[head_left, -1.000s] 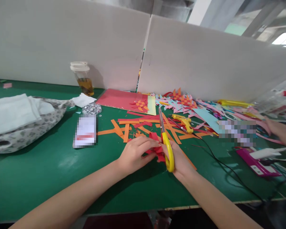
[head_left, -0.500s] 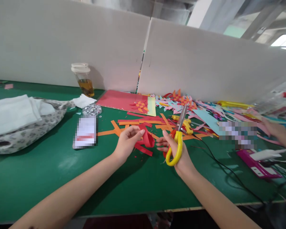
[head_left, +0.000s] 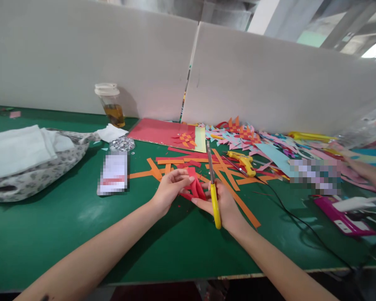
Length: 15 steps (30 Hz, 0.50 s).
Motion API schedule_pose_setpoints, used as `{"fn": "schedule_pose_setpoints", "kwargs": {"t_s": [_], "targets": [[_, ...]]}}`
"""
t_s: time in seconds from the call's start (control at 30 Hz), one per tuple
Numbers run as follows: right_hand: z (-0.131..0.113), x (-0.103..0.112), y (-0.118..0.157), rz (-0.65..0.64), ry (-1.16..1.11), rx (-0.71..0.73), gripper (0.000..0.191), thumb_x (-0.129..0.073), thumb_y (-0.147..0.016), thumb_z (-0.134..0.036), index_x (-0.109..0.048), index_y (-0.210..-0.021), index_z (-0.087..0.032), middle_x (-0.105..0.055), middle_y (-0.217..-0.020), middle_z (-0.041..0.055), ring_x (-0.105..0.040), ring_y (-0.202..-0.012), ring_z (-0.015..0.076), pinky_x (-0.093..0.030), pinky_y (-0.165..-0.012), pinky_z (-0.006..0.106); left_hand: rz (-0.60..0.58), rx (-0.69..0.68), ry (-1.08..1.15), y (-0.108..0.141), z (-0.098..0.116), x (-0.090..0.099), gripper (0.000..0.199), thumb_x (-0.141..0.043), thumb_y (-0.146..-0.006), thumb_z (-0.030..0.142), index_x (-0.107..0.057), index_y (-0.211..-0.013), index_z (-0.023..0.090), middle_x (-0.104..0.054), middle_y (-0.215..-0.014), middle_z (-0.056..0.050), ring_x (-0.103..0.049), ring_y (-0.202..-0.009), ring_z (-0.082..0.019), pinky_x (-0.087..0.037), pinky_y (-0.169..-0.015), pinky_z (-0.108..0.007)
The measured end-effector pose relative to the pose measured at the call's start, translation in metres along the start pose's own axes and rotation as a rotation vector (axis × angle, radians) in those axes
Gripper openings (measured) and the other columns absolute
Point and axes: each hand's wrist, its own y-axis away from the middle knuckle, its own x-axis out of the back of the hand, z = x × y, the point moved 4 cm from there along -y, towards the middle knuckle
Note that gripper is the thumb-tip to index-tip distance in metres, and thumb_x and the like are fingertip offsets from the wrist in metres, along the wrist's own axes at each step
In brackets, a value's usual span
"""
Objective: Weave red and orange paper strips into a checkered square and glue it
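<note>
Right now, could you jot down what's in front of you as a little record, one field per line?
Left hand: pinching folded red paper
Right hand: holding yellow-handled scissors, fingers at the same paper
Table: green
Just beyond the hands: loose orange and red strips
Right of the strips: yellow glue gun
Farther back: red sheet bearing a woven orange-and-red piece
Left side: lidded drink cup, floral cloth item
Far right: another person's hand

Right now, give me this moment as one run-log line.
left hand: pinching red paper | right hand: holding yellow-handled scissors | yellow glue gun: on green table
</note>
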Motion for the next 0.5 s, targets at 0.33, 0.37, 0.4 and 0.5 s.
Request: {"fn": "schedule_pose_setpoints", "kwargs": {"t_s": [0.33,0.37,0.4,0.5], "targets": [[0.0059,0.0039,-0.0006,0.037,0.003,-0.042,0.032,-0.073,-0.056,-0.032,-0.052,-0.079,-0.022,-0.061,-0.072,0.0005,-0.06,-0.062,0.018,-0.048,-0.059,0.033,0.057,-0.036,-0.048,-0.0035,0.0046,0.0077,0.023,-0.073,-0.065,0.033,-0.066,-0.077,0.015,-0.066,-0.072,-0.001,-0.061,-0.064,-0.009,-0.051,-0.054,-0.017],[0.0063,0.0045,-0.0007,0.054,0.004,-0.032,0.032,-0.073,-0.056,-0.032,-0.052,-0.079,-0.022,-0.062,-0.072,0.0009,-0.06,-0.061,0.0182,-0.048,-0.059,0.033,0.063,-0.05,-0.048,-0.0038,0.0053,0.0083,0.023,-0.073,-0.064,0.034,-0.066,-0.076,0.015,-0.066,-0.071,-0.001,-0.061,-0.064,-0.009,-0.051,-0.054,-0.017],[0.0072,0.005,-0.0009,0.069,0.008,-0.026,0.032,-0.073,-0.056,-0.033,-0.053,-0.079,-0.022,-0.062,-0.072,0.0012,-0.06,-0.061,0.0182,-0.048,-0.058,0.032,0.068,-0.064,-0.049,-0.0039,0.006,0.0088,0.023,-0.073,-0.064,0.034,-0.066,-0.075,0.015,-0.066,-0.07,0.0,-0.061,-0.064,-0.01,-0.051,-0.054,-0.017],[0.0102,0.0062,-0.0021,0.095,0.017,-0.027,0.033,-0.073,-0.056,-0.034,-0.053,-0.079,-0.021,-0.061,-0.071,0.001,-0.059,-0.06,0.0178,-0.048,-0.056,0.032,0.087,-0.089,-0.053,-0.0044,0.0078,0.0103,0.022,-0.074,-0.064,0.033,-0.065,-0.074,0.016,-0.065,-0.069,0.0,-0.061,-0.065,-0.01,-0.052,-0.053,-0.017]]}}
